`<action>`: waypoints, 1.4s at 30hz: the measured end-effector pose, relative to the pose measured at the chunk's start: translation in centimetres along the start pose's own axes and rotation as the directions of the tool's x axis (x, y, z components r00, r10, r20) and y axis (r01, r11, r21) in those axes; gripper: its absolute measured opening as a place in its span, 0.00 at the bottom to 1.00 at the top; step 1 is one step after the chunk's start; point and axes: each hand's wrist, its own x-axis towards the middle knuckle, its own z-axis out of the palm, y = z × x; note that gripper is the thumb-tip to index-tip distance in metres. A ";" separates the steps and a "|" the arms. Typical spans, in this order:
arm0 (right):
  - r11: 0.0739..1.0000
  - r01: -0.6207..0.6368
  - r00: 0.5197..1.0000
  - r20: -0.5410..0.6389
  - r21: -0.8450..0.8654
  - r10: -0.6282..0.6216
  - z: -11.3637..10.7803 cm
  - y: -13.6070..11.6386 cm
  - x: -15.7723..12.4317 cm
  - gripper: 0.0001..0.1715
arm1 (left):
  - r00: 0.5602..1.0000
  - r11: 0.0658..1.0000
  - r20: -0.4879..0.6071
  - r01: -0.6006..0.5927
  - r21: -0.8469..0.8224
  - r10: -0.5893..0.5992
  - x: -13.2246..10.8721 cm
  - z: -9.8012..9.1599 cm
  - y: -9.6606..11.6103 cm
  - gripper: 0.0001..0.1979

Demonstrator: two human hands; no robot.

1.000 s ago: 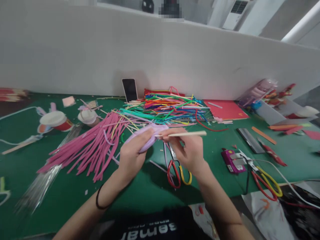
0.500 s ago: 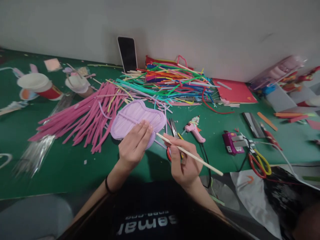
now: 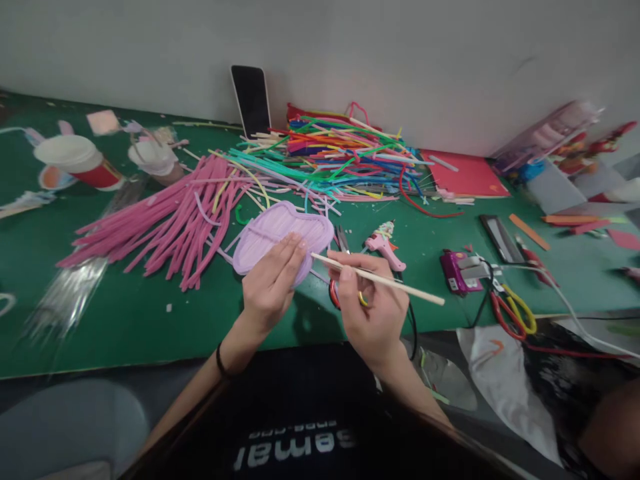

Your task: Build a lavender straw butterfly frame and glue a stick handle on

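My left hand (image 3: 273, 280) grips a flat lilac piece (image 3: 280, 233) made of coiled pipe cleaners, fingers lying across its near edge. My right hand (image 3: 367, 303) pinches a thin wooden stick (image 3: 380, 280) whose tip touches the lilac piece's right edge. Both hands hover over the green table (image 3: 125, 320). Under my right hand lie scissors (image 3: 337, 293) with red and yellow handles, partly hidden.
Pink pipe cleaners (image 3: 165, 220) spread at left; a multicoloured heap (image 3: 340, 157) sits behind. A phone (image 3: 251, 100) leans on the wall. A pink glue gun (image 3: 383, 241), a purple tool (image 3: 455, 270), pliers (image 3: 513, 310), red paper (image 3: 467, 175) and paper cups (image 3: 80, 160) lie around.
The view tilted downward. The lilac piece turned flat, facing up. The stick swung from level to slanting down right, its tip staying at the piece's edge.
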 end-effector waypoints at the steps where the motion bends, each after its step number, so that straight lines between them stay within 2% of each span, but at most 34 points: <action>1: 0.999 -0.019 1.000 0.004 0.032 0.018 -0.4 -0.2 0.1 0.10 | 1.000 1.000 -0.010 0.020 -0.003 -0.020 0.0 0.0 0.3 0.31; 3: 0.997 -0.013 1.000 0.029 0.070 0.011 -1.4 -0.6 0.6 0.08 | 0.998 0.997 -0.019 0.066 -0.040 -0.066 0.4 -0.3 0.9 0.28; 5: 0.996 0.048 0.996 0.075 0.079 -0.054 -2.4 -0.9 1.6 0.06 | 0.993 0.987 0.003 0.121 -0.102 -0.122 1.2 -0.6 1.5 0.24; 8: 0.988 0.150 0.975 0.162 0.031 -0.153 -3.4 -1.2 3.9 0.06 | 0.977 0.964 0.111 0.199 -0.177 -0.181 2.8 -1.0 2.0 0.17; 10: 0.980 0.198 0.952 0.242 -0.027 -0.186 -3.7 -1.3 5.5 0.07 | 0.968 0.948 0.142 0.233 -0.219 -0.205 3.8 -1.1 2.0 0.13; 13: 0.968 0.245 0.909 0.358 -0.053 -0.211 -3.6 -1.4 7.1 0.09 | 0.958 0.921 0.115 0.286 -0.266 -0.264 4.7 -1.3 1.7 0.10; 15: 0.971 0.237 0.902 0.378 -0.032 -0.207 -3.3 -1.4 7.5 0.11 | 0.948 0.907 0.116 0.318 -0.277 -0.297 5.2 -1.6 1.5 0.08; 23: 0.978 0.201 0.930 0.323 -0.052 -0.174 -2.5 -0.9 7.0 0.11 | 0.922 0.840 0.143 0.386 -0.381 -0.359 5.9 -3.4 0.5 0.09; 28: 0.994 0.106 0.944 0.309 0.039 -0.113 -1.9 -0.8 6.7 0.17 | 0.917 0.820 0.142 0.396 -0.413 -0.372 5.5 -3.2 0.5 0.07; 33: 0.995 0.099 0.985 0.143 0.009 -0.099 -1.7 -1.3 6.2 0.21 | 0.909 0.819 0.140 0.414 -0.397 -0.392 5.2 -3.0 0.9 0.06; 36: 0.998 0.050 0.982 0.180 0.037 -0.056 -1.9 -1.7 5.5 0.19 | 0.910 0.832 0.171 0.414 -0.369 -0.377 5.2 -3.2 1.0 0.05; 38: 0.997 0.067 0.986 0.152 0.048 -0.074 -2.1 -2.0 4.9 0.19 | 0.911 0.833 0.189 0.412 -0.369 -0.366 5.2 -3.2 1.0 0.04; 42: 0.978 0.204 0.979 0.040 -0.052 -0.202 -1.9 -2.3 3.7 0.15 | 0.916 0.841 0.205 0.398 -0.366 -0.345 5.2 -3.0 1.1 0.03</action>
